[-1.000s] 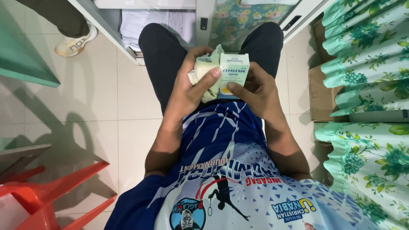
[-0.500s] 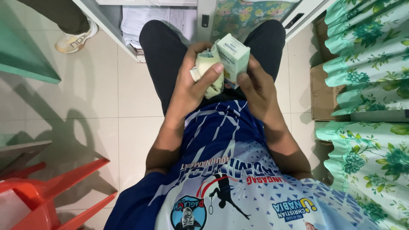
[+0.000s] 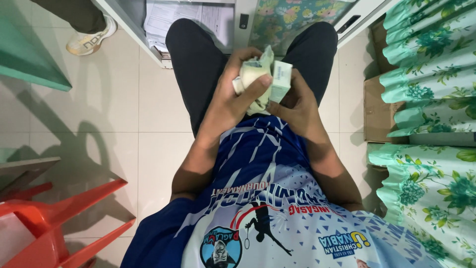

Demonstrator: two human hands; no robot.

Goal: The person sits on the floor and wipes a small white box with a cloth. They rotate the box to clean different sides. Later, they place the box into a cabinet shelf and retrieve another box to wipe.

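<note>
Over pale floor tiles [image 3: 119, 99], the left hand [image 3: 233, 101] grips crumpled cream cloth [image 3: 250, 74]; the right hand [image 3: 292, 106] clasps a small white-and-green carton [image 3: 281, 79], turned edge-on.

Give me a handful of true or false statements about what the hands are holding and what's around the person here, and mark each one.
1. The left hand grips a crumpled pale cloth. True.
2. The right hand holds a small white and green carton. True.
3. The carton lies on the floor tiles. False: it is held up between both hands, over the person's lap.
4. An orange plastic chair shows at the lower left. True.
5. The curtain at the right is plain red. False: it is green with a flower print.
6. Another person's shoe shows at the lower right. False: it is at the upper left, on the tiles.
</note>
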